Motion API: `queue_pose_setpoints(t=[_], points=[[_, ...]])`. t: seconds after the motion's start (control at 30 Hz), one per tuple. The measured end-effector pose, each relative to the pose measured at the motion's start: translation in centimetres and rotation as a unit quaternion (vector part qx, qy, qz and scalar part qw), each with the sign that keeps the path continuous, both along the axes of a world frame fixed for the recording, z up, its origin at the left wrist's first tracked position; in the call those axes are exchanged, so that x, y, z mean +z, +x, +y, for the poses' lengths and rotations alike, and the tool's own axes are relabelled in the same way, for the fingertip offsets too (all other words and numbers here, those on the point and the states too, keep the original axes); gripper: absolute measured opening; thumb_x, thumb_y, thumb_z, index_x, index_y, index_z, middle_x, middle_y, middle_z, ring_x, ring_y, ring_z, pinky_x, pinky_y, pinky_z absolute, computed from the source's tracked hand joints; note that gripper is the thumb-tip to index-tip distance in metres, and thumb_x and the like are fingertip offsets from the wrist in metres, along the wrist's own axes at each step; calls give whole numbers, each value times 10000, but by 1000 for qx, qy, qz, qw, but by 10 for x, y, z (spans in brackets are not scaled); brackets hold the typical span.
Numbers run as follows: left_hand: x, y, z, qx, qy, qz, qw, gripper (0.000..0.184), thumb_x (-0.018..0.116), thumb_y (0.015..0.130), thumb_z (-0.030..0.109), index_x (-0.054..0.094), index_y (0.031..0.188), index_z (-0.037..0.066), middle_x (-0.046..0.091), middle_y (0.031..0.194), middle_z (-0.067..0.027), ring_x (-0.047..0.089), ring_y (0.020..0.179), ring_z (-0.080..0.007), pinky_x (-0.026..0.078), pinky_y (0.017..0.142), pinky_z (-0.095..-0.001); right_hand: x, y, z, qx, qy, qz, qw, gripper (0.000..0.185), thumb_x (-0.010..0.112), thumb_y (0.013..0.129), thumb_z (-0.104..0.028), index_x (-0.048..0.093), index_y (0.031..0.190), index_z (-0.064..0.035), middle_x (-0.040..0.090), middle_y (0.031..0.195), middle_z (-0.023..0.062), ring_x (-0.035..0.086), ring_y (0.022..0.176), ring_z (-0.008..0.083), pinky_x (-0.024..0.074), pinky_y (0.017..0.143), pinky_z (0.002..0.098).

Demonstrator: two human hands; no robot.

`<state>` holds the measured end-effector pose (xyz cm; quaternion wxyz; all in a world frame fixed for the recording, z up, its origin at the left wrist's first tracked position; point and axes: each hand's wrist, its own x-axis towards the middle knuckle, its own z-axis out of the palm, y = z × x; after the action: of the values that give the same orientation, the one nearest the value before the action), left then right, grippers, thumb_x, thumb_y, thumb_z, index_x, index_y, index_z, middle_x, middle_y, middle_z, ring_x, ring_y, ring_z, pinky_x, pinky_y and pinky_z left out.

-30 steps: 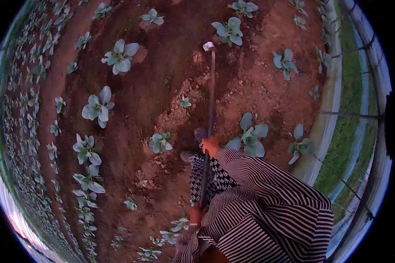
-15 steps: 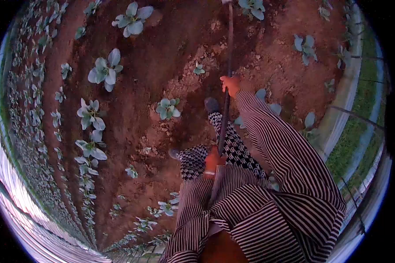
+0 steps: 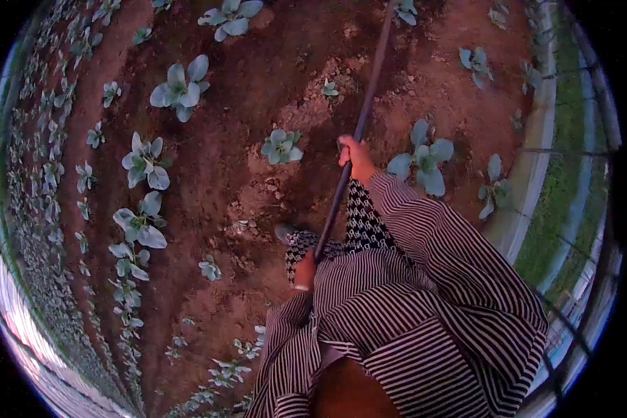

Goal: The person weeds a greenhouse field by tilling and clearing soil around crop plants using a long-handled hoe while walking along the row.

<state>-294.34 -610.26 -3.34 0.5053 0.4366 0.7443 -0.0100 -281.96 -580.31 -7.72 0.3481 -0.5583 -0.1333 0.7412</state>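
My right hand [image 3: 356, 157] is closed round the middle of a long dark pole [image 3: 373, 83], the handle of a tool whose working end lies beyond the top of the view. Lower down, close to my lap, my left hand [image 3: 304, 270] grips the same pole near its rear part. The pole slants from my waist up and to the right. A leafy blue-green plant [image 3: 283, 146] grows in the soil left of my right hand, and a larger leafy plant [image 3: 423, 159] stands to its right. A tiny seedling [image 3: 329, 88] sits left of the pole.
Rows of similar leafy plants [image 3: 145, 161] run along the left over reddish-brown soil [image 3: 209, 181]. Clods lie around the middle. A pale border strip [image 3: 529, 202] and grass [image 3: 568, 188] edge the right side. My patterned trouser leg [image 3: 364, 217] shows below the pole.
The pole has tilted, its far end moving right and beyond the view. Both hands have shifted left and down in view, still gripping it. The forward shoe is now hidden.
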Motion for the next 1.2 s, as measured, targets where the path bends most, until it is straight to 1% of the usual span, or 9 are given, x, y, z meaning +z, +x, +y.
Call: queue_pose_setpoints(t=[0.17, 0.33, 0.47, 0.6, 0.7, 0.8, 1.07, 1.13, 1.2], points=[[-12, -18, -9, 17, 108, -35, 993, 428, 607, 698, 198, 363, 988, 0, 539, 640, -223, 548, 561, -357, 430, 470, -439, 14, -43, -54, 0, 11, -121, 993, 182, 581, 722, -76, 404, 698, -41, 434, 518, 31, 434, 421, 158, 386, 391, 317], [40, -37, -20, 64, -1, -41, 997, 358, 531, 723, 179, 380, 986, -10, 559, 676, -236, 556, 616, -388, 441, 540, -462, -151, -12, -105, 192, 233, -122, 946, 116, 536, 760, -91, 489, 684, -17, 460, 534, 73, 459, 414, 179, 412, 413, 348], [67, -63, -81, 54, -54, -25, 997, 355, 544, 713, 201, 392, 967, 5, 561, 688, -240, 553, 636, -400, 436, 561, -479, -127, -52, -199, 115, 6, -53, 992, 172, 546, 749, -97, 486, 602, -33, 441, 508, 75, 455, 430, 186, 410, 423, 354], [95, -80, -114, 73, -56, 5, 996, 342, 559, 702, 225, 394, 932, 33, 557, 672, -241, 551, 620, -400, 433, 535, -484, -78, -86, -231, 4, -151, 45, 987, 187, 560, 716, -102, 437, 584, -54, 371, 454, 54, 392, 364, 180, 381, 366, 357], [74, -84, -145, 74, -34, -23, 996, 325, 570, 689, 231, 403, 899, 49, 553, 641, -229, 542, 585, -407, 422, 507, -494, -203, -64, -289, -19, -68, 444, 893, 259, 458, 837, -282, 419, 835, -27, 445, 567, 91, 498, 526, 226, 445, 492, 399], [78, -88, -117, 72, 15, -26, 997, 331, 564, 695, 204, 382, 921, 46, 549, 653, -237, 546, 614, -403, 423, 521, -488, -53, -100, -214, -50, -105, -40, 992, 165, 537, 701, -104, 402, 613, -73, 371, 455, 37, 394, 370, 166, 379, 359, 332], [55, -68, -13, 34, 5, -33, 999, 349, 542, 712, 173, 374, 985, 35, 558, 698, -238, 545, 662, -413, 435, 551, -478, -176, -44, -136, 19, 127, 81, 988, 128, 491, 779, -123, 481, 694, -27, 454, 491, 65, 458, 408, 185, 407, 413, 332], [75, -60, -23, 24, -65, -4, 998, 391, 548, 707, 203, 380, 1011, 25, 561, 699, -237, 549, 657, -409, 442, 564, -477, -187, -29, -159, 346, 307, -167, 871, 176, 487, 773, -122, 457, 621, -38, 448, 485, 73, 453, 406, 185, 395, 401, 345], [69, -53, -73, 47, -66, -1, 997, 410, 553, 702, 216, 383, 1023, 26, 561, 695, -237, 552, 651, -404, 442, 566, -478, -193, -39, -215, 201, 252, -51, 945, 154, 544, 743, -168, 497, 654, -51, 473, 515, 71, 479, 435, 188, 393, 393, 339]])
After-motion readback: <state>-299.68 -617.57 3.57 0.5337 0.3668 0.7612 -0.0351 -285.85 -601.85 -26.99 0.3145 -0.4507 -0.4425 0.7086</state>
